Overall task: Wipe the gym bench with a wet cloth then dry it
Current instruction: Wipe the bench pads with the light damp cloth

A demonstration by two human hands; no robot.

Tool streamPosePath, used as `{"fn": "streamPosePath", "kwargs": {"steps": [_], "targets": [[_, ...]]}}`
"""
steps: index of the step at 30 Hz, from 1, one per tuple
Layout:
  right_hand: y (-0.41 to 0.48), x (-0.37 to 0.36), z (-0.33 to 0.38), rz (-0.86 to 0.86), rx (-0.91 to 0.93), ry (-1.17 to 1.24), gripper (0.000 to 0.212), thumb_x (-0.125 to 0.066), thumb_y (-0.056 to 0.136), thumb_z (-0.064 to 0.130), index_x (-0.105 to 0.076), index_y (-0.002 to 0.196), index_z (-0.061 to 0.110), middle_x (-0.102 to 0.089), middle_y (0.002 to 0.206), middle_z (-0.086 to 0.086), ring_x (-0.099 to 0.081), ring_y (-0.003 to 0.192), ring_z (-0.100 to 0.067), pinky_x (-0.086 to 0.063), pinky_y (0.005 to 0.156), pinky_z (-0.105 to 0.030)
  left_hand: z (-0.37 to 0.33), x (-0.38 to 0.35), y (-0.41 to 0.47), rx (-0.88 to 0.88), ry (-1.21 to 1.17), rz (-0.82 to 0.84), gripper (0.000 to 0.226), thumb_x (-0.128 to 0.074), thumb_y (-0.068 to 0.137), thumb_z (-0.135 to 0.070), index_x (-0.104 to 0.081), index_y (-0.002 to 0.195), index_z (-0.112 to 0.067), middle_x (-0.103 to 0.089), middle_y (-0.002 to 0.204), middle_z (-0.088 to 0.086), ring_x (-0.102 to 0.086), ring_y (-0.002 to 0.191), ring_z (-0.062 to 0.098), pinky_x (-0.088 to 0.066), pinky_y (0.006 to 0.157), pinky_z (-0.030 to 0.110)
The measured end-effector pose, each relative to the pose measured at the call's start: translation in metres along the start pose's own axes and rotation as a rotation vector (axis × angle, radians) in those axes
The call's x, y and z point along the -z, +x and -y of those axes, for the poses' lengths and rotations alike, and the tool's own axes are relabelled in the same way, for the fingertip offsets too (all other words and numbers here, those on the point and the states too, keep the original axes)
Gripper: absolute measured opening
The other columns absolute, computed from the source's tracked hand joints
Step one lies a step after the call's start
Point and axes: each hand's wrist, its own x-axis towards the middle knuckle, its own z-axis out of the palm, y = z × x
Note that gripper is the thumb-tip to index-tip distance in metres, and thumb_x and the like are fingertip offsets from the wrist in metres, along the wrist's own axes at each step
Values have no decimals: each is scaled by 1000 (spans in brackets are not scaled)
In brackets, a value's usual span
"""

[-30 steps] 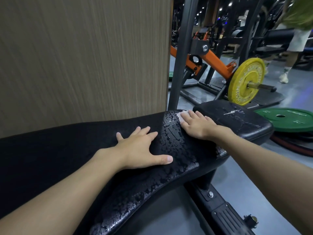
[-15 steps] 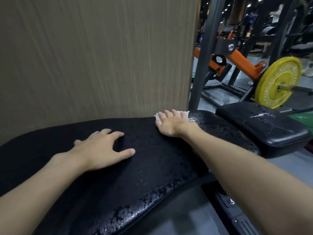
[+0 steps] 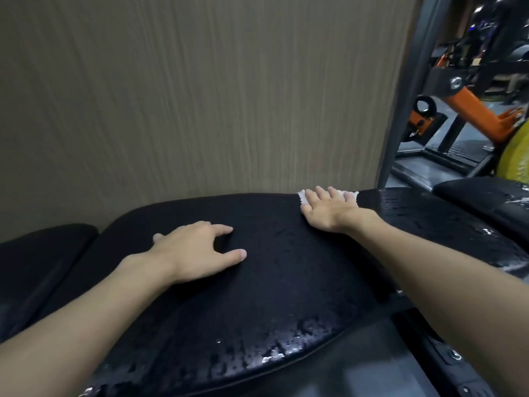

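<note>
Right hand [image 3: 329, 212] flat, pressing white cloth [image 3: 347, 195] at bench [image 3: 286, 282] far edge; left hand [image 3: 197, 250] spread, empty.

Your bench pad [image 3: 286, 282] is black, w/ glossy grey-white droplet speckle along the near edge and at right. The cloth [image 3: 347, 194] under your right hand [image 3: 326, 212] is white. Wall panel [image 3: 186, 96] behind: tan-brown w/ fine vertical streaks. Far right: dark grey steel upright [image 3: 406, 93], orange machine arm [image 3: 472, 110], yellow weight plate [image 3: 515, 156]. Seat pad [image 3: 481, 196] at right is black w/ white scuff marks.
</note>
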Motion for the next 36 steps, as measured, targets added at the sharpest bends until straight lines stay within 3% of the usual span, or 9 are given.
{"fn": "streamPosePath", "kwargs": {"steps": [3, 13, 21, 26, 31, 36], "targets": [[-3, -4, 35, -10, 35, -5, 58, -11, 101, 43, -13, 156, 27, -13, 164, 4, -3, 152, -25, -3, 119, -48, 37, 4, -6, -65, -36, -58, 67, -46, 83, -75, -43, 141, -42, -42, 146, -19, -41, 134, 10, -32, 106, 47], [11, -15, 151, -33, 110, -38, 57, -14, 99, 43, -24, 151, 25, -23, 158, 4, -15, 148, -22, -9, 117, -48, 145, 5, -21, -78, -30, -135, 69, -38, 83, -77, -38, 143, -45, -32, 151, -21, -36, 137, 7, -33, 108, 44], [17, -19, 240, 32, 170, -25, 60, -11, 100, 48, -7, 158, 32, 0, 167, 3, 4, 153, -24, 3, 120, -50, 189, -10, -34, -108, -179, -237, 67, -44, 87, -71, -40, 145, -39, -30, 149, -23, -31, 138, 4, -29, 110, 31], [14, -21, 288, 53, 266, -35, 60, -14, 101, 48, -6, 158, 33, 1, 167, 3, 4, 153, -22, 3, 121, -48, 195, -13, -34, -141, -187, -241, 69, -45, 88, -68, -42, 145, -30, -30, 152, -18, -30, 140, 5, -32, 110, 32], [15, -23, 324, 69, 366, -54, 58, -14, 101, 52, -7, 157, 38, 1, 167, 5, 4, 153, -20, 5, 121, -52, 210, -14, -38, -129, -178, -250, 68, -47, 86, -67, -57, 129, -15, -41, 138, -11, -38, 129, 7, -38, 106, 31], [2, -23, 352, 115, 457, -38, 55, -10, 102, 49, -10, 156, 40, 1, 167, 8, 7, 153, -18, 6, 121, -52, 224, -12, -41, -133, -27, -248, 82, -35, 80, -79, -55, 133, -19, -50, 133, -6, -43, 128, 13, -29, 111, 36]]}}
